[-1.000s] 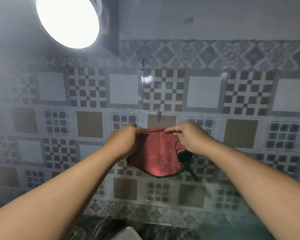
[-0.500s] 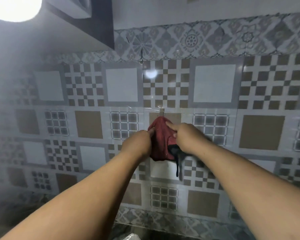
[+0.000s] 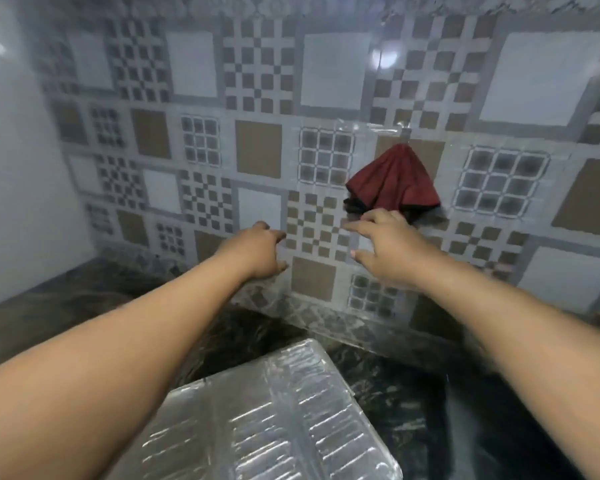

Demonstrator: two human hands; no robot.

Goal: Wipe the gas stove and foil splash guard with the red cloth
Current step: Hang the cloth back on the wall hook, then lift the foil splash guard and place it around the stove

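grip: left hand (image 3: 257, 249) and right hand (image 3: 388, 249) both wide, fingers spread, holding nothing | cloth: red cloth (image 3: 394, 187) hangs from hook (image 3: 405, 133) on far tiled wall (image 3: 257, 147), just above right hand | risk: loosely bunched cloth may slide off hook onto tabletop (image 3: 413, 386) | around: foil splash guard (image 3: 271, 414) near, centre; stove unseen

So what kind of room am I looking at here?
Most likely a home kitchen: a patterned tiled wall above a dark marbled stone counter, a red cloth hanging from a wall hook, and a ribbed foil splash guard below.
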